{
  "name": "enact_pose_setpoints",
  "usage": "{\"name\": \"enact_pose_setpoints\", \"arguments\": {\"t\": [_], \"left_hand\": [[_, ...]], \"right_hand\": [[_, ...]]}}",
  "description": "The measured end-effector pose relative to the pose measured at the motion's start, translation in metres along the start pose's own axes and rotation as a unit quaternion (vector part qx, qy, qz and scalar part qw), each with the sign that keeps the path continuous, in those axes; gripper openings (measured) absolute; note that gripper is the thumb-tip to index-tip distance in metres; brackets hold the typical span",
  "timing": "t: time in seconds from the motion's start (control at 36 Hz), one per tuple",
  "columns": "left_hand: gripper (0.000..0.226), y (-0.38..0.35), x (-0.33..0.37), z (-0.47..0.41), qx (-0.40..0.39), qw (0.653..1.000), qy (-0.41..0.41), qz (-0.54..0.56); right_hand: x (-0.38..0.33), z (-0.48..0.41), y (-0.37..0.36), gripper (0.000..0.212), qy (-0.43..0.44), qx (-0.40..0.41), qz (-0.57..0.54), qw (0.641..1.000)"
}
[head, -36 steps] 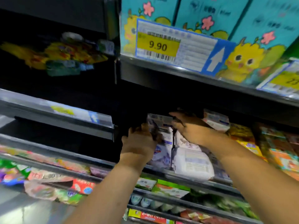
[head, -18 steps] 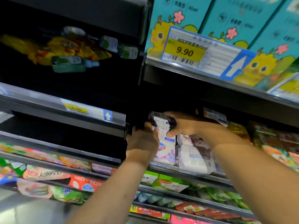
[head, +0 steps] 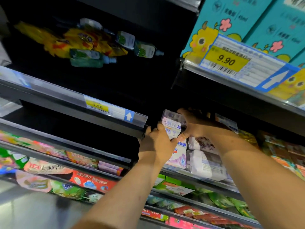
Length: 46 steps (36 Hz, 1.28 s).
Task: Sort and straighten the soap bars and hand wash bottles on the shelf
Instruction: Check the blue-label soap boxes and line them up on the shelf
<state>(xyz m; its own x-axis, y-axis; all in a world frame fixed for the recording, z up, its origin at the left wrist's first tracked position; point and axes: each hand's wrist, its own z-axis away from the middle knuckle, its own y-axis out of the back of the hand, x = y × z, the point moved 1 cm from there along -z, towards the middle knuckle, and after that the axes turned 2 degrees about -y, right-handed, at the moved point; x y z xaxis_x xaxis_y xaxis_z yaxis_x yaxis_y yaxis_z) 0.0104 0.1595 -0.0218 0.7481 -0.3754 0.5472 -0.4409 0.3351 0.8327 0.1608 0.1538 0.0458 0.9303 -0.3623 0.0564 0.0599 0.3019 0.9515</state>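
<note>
Left hand [head: 156,143] and right hand [head: 197,125] both pinch the soap bar [head: 171,128], upright, just above the shelved stack [head: 180,157]

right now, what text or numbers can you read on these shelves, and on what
"9.90": yellow price tag on the upper right shelf rail.
"1.50": small yellow tag on the left rail, faint.
Soap pack, teal boxes, red pack: print too blurred.
</note>
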Motion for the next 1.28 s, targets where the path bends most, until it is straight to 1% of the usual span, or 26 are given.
{"name": "enact_pose_setpoints", "arguments": {"t": [0.06,0.11,0.19,0.25,0.31,0.39,0.42,0.44,0.47,0.5,0.53,0.58,0.64,0.67,0.72,0.75,0.83,0.86,0.89,0.94,1.03,1.06,1.14,1.17,1.22,1.28], "left_hand": [[0.066,0.001,0.0,0.001,0.013,1.0,-0.003,0.005],[0.066,0.001,0.0,0.001,0.007,1.0,-0.001,0.007],[0.066,0.002,0.0,0.0,-0.006,1.0,-0.002,0.016],[0.068,0.002,-0.001,-0.001,-0.011,1.0,-0.008,0.007],[0.068,0.0,-0.002,-0.003,-0.016,1.0,-0.016,-0.001],[0.071,-0.003,-0.003,-0.003,-0.02,1.0,-0.017,-0.003],[0.074,-0.003,-0.003,-0.003,-0.018,1.0,-0.015,-0.005],[0.076,-0.003,-0.004,-0.003,-0.017,1.0,-0.013,-0.006],[0.08,-0.003,-0.004,-0.003,-0.017,1.0,-0.01,-0.001],[0.084,-0.003,-0.004,-0.003,-0.021,1.0,-0.008,0.008],[0.09,-0.003,-0.004,-0.003,-0.029,0.999,-0.005,0.018],[0.099,-0.002,-0.004,-0.003,-0.054,0.998,-0.002,0.024],[0.102,-0.001,-0.005,-0.006,-0.079,0.997,0.007,0.027],[0.105,-0.002,-0.005,-0.008,-0.095,0.995,0.013,0.029],[0.111,-0.002,-0.011,-0.014,-0.108,0.992,0.029,0.052],[0.112,-0.002,-0.012,-0.015,-0.108,0.991,0.03,0.074],[0.116,-0.002,-0.015,-0.017,-0.09,0.982,0.031,0.165],[0.115,0.0,-0.015,-0.017,-0.083,0.98,0.029,0.177],[0.113,0.002,-0.015,-0.017,-0.076,0.98,0.029,0.181],[0.112,0.007,-0.014,-0.02,-0.06,0.981,0.018,0.183],[0.105,0.013,-0.01,-0.019,-0.059,0.984,-0.018,0.17],[0.101,0.014,-0.009,-0.017,-0.063,0.984,-0.033,0.164],[0.092,0.02,-0.007,-0.009,-0.058,0.986,-0.066,0.139],[0.088,0.023,-0.006,-0.007,-0.047,0.988,-0.076,0.123],[0.079,0.029,-0.002,-0.002,-0.016,0.99,-0.101,0.096],[0.073,0.032,0.002,0.003,0.019,0.989,-0.123,0.074]], "right_hand": [[0.0,0.001,0.001,0.115,-0.009,-0.01,-0.035,0.999],[0.003,0.0,0.0,0.11,-0.017,-0.005,-0.05,0.999],[0.006,-0.003,0.005,0.08,0.005,0.029,-0.083,0.996],[0.006,-0.003,0.008,0.061,0.025,0.044,-0.138,0.989],[0.007,0.002,0.01,0.048,0.031,0.062,-0.24,0.968],[0.008,0.021,0.01,0.046,-0.002,0.129,-0.337,0.933],[0.01,0.03,0.008,0.043,-0.019,0.151,-0.369,0.917],[0.012,0.039,0.004,0.034,-0.034,0.165,-0.424,0.89],[0.015,0.048,0.0,0.023,-0.053,0.17,-0.496,0.85],[0.019,0.055,-0.005,0.017,-0.071,0.177,-0.554,0.81],[0.022,0.062,-0.009,0.017,-0.086,0.191,-0.596,0.775],[0.031,0.077,-0.016,0.021,-0.113,0.218,-0.648,0.721],[0.041,0.094,-0.021,0.019,-0.139,0.231,-0.671,0.69],[0.047,0.104,-0.025,0.019,-0.151,0.239,-0.668,0.689],[0.057,0.117,-0.038,0.029,-0.17,0.253,-0.637,0.708],[0.061,0.123,-0.043,0.03,-0.175,0.254,-0.628,0.715],[0.068,0.134,-0.053,0.013,-0.177,0.242,-0.599,0.743],[0.068,0.136,-0.056,0.011,-0.181,0.24,-0.59,0.749],[0.068,0.138,-0.057,0.014,-0.179,0.24,-0.582,0.756],[0.069,0.141,-0.06,0.032,-0.169,0.238,-0.561,0.775],[0.07,0.145,-0.06,0.053,-0.146,0.233,-0.577,0.769],[0.071,0.146,-0.06,0.058,-0.138,0.228,-0.57,0.778],[0.073,0.147,-0.057,0.08,-0.139,0.224,-0.475,0.84],[0.074,0.147,-0.057,0.084,-0.145,0.221,-0.451,0.852],[0.075,0.148,-0.053,0.086,-0.151,0.209,-0.428,0.866],[0.075,0.148,-0.048,0.079,-0.154,0.204,-0.409,0.876]]}}
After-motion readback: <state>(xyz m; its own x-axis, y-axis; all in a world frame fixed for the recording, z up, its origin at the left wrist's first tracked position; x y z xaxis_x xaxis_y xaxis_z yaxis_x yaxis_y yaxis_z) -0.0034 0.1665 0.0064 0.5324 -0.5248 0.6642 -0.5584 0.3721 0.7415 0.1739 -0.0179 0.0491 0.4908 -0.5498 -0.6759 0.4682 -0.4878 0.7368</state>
